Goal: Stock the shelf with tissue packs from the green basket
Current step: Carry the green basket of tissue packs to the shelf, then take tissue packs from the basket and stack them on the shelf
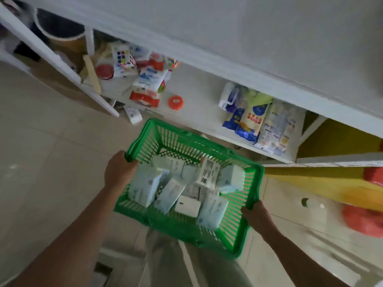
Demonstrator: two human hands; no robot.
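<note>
Left grip (119, 169) and right grip (256, 216) clasp opposite rims of a green basket (260, 179) of tissue packs (145, 185) before a shelf (196, 96).

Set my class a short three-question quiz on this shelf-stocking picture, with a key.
1. True or false: the left hand and right hand both grip the rim of the green basket.
2. Where do the tissue packs lie? A in the basket; B on the floor; C in a drawer.
3. Fill in: the orange roll lies on the white ____.
Key: 1 true; 2 A; 3 shelf.
</note>
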